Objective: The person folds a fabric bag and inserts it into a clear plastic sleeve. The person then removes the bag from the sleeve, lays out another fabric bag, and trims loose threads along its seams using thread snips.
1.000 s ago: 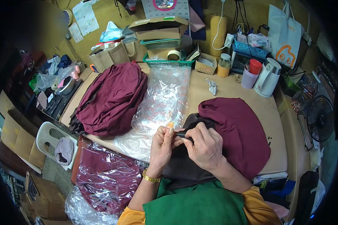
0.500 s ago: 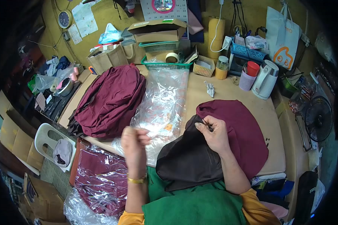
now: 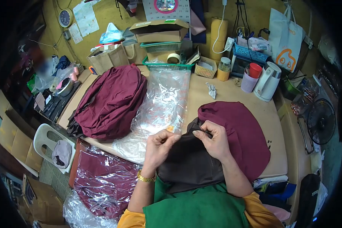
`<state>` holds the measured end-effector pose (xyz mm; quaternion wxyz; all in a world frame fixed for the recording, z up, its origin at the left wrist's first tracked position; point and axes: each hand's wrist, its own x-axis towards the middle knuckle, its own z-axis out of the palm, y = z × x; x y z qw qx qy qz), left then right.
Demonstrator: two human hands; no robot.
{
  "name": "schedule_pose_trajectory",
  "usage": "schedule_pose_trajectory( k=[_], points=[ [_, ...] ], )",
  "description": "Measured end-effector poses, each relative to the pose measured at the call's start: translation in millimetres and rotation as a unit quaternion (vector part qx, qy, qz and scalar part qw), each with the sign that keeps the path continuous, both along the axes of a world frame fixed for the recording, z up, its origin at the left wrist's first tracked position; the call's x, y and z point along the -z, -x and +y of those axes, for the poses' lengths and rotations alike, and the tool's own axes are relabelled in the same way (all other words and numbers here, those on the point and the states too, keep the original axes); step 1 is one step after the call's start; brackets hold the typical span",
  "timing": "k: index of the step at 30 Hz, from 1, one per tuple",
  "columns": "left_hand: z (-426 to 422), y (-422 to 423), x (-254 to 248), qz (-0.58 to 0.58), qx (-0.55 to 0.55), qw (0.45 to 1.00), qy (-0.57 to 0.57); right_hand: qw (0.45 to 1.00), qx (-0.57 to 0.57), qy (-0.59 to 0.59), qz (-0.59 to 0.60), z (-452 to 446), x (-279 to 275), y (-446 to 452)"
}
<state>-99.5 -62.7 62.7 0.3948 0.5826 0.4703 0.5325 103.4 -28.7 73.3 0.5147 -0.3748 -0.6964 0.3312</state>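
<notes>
A dark brown piece of fabric (image 3: 193, 163), joined to a maroon fabric piece (image 3: 243, 133), lies across my lap and the table's front edge. My right hand (image 3: 214, 140) pinches the upper edge of the dark fabric, and a small dark bit shows between thumb and fingers. Close to its left, my left hand (image 3: 160, 149), with a gold bracelet, is closed in a pinch at the dark fabric's edge. What is between its fingertips is too small to make out. Behind the left hand, clear plastic bags (image 3: 165, 95) lie flat on the table.
A pile of maroon fabric pieces (image 3: 110, 100) rests on the table's left. Plastic-wrapped maroon fabric (image 3: 102, 182) sits below at the front left, near a white chair (image 3: 45, 140). Along the back stand green baskets (image 3: 171, 67), a jar (image 3: 224, 70) and a white kettle (image 3: 268, 81).
My left hand has come right from over the plastic bags to the dark fabric's edge, near my right hand. The right hand keeps its pinch in nearly the same place.
</notes>
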Motion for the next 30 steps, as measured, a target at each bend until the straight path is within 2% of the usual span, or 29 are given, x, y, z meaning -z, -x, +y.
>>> schedule_pose_trajectory(
  k=[2,4,6,7,8,9,10,11,12,14,15,16,19,21,25,30],
  points=[
    [-0.9,12.4,3.9,-0.097,-0.024,0.993,0.066,1.0,0.009,0.012,0.005,1.7,2.6,-5.1],
    [-1.6,19.2,3.8,-0.098,-0.076,0.992,0.005,1.0,0.015,0.024,0.011,2.6,3.4,-8.2],
    [-3.9,30.0,3.0,-0.223,-0.106,0.969,-0.001,0.999,0.013,0.039,0.022,2.4,2.7,-8.8],
    [-3.0,38.8,2.8,-0.364,-0.032,0.93,-0.037,0.999,0.012,0.04,0.022,1.9,2.9,-8.5],
    [-0.5,50.1,4.7,-0.495,0.042,0.865,-0.072,0.999,0.01,0.044,0.018,1.2,3.0,-8.3],
    [3.0,61.0,6.6,-0.465,0.088,0.874,-0.108,0.999,0.008,0.048,0.013,0.4,3.4,-7.9],
    [2.2,60.5,11.2,-0.464,0.088,0.875,-0.108,0.999,0.008,0.049,0.014,-0.5,3.9,-6.9],
    [2.2,55.5,14.7,-0.319,-0.009,0.943,-0.09,0.999,0.002,0.042,0.015,-0.6,4.2,-5.0],
    [0.5,45.3,12.6,-0.163,-0.106,0.979,-0.067,0.999,-0.003,0.036,0.014,-1.2,4.5,-2.9],
    [-5.7,12.6,-11.7,0.045,-0.071,0.996,-0.044,1.0,-0.008,0.028,0.006,-3.3,2.6,1.9],
    [-5.5,3.2,-14.4,0.077,-0.033,0.996,-0.028,1.0,-0.011,0.018,-0.003,-4.3,1.2,3.3],
    [-5.1,-3.0,-15.9,0.064,-0.005,0.998,0.021,1.0,-0.012,0.017,-0.004,-5.1,0.3,4.0],
    [1.1,-6.8,-5.0,0.007,0.003,1.0,-0.012,1.0,0.002,-0.008,-0.027,-6.5,-2.3,2.9],
    [-2.4,-6.2,-11.2,-0.056,-0.006,0.998,0.04,0.999,-0.012,-0.025,-0.03,-6.7,-3.7,0.7],
    [-3.0,-2.2,-2.4,-0.104,-0.015,0.993,0.056,0.999,-0.02,-0.037,-0.014,-6.5,-2.9,3.4],
    [-8.2,4.2,-5.7,-0.196,0.04,0.974,0.109,0.999,-0.018,-0.024,-0.022,-4.9,1.8,5.9]
  ],
)
